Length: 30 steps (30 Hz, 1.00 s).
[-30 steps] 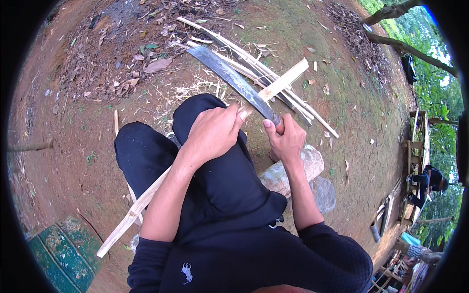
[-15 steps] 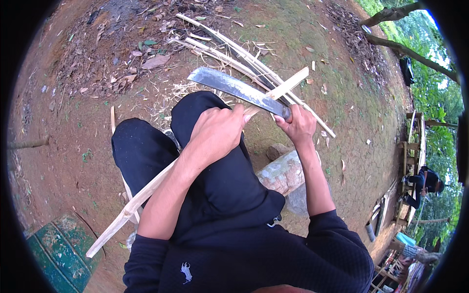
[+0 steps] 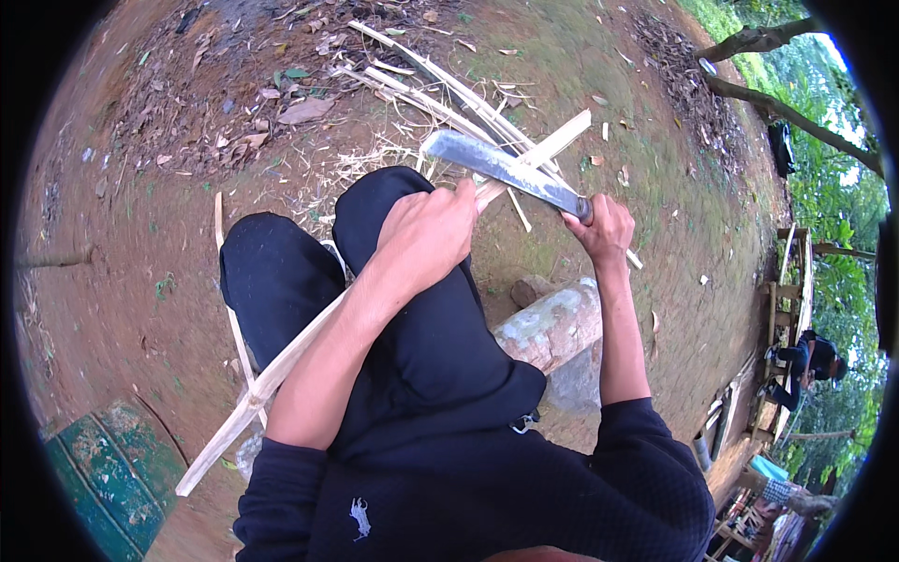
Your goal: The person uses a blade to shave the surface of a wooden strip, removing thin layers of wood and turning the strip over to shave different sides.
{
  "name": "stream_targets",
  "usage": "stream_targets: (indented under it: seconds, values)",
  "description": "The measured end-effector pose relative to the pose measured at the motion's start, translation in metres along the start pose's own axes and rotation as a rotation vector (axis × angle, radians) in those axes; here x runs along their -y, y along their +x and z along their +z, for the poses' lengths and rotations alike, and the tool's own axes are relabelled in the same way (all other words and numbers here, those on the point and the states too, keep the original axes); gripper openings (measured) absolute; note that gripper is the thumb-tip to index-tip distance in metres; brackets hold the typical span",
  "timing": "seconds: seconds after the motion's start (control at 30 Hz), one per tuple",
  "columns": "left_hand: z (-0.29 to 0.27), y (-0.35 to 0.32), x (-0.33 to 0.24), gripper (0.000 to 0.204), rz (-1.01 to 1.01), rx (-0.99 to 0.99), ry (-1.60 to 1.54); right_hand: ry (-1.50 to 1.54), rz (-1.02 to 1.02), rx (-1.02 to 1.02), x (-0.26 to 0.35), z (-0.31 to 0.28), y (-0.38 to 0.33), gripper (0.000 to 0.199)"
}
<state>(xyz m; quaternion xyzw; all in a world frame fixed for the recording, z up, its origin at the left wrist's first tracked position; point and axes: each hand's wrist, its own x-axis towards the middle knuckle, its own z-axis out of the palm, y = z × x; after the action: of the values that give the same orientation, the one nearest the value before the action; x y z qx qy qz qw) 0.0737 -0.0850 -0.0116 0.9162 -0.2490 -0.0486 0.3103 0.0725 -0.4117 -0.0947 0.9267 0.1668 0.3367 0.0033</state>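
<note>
My left hand (image 3: 426, 229) is closed round a long pale strip of split wood or bamboo (image 3: 245, 409) above my knee. The strip slants from beside my left forearm at lower left to its far end beyond the hand. In my right hand (image 3: 604, 229) is a machete (image 3: 506, 170), gripped by its handle, with its broad dark blade pointing left. The blade lies across the strip's far part, just past my left hand. Whether its edge bites into the wood I cannot tell.
Several split strips (image 3: 449, 94) lie on the dirt ahead among pale shavings (image 3: 365, 164). A log (image 3: 552, 328) and stones are beside my right leg. At lower left is a green panel (image 3: 117, 478). Another person (image 3: 813, 365) sits far off at right, near wooden structures.
My right hand and the machete have shifted to the right, so the blade's tip sits nearer the strip. My left hand keeps its hold on the strip, hardly moved.
</note>
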Motion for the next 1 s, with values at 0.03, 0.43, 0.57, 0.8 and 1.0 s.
stream_targets:
  seconds: [0.03,0.43,0.57,0.8,1.0]
  values:
    - [-0.001,0.002,-0.002,0.025,-0.026,0.003,-0.021,0.0,-0.002,-0.002,0.001,-0.002,-0.001,0.064]
    - [-0.008,0.0,-0.004,0.03,-0.047,0.083,-0.118,0.264,0.184,0.151,0.108,-0.038,0.037,0.059]
    - [-0.003,-0.006,0.005,0.029,-0.033,0.059,-0.105,0.024,0.108,0.185,0.073,-0.024,0.035,0.058]
    - [-0.009,-0.009,0.008,0.029,-0.027,0.033,-0.064,-0.248,0.944,0.072,-0.096,-0.019,0.008,0.071]
    - [-0.004,-0.004,0.006,0.026,-0.048,0.037,-0.133,0.313,0.882,-0.008,0.021,-0.023,-0.013,0.064]
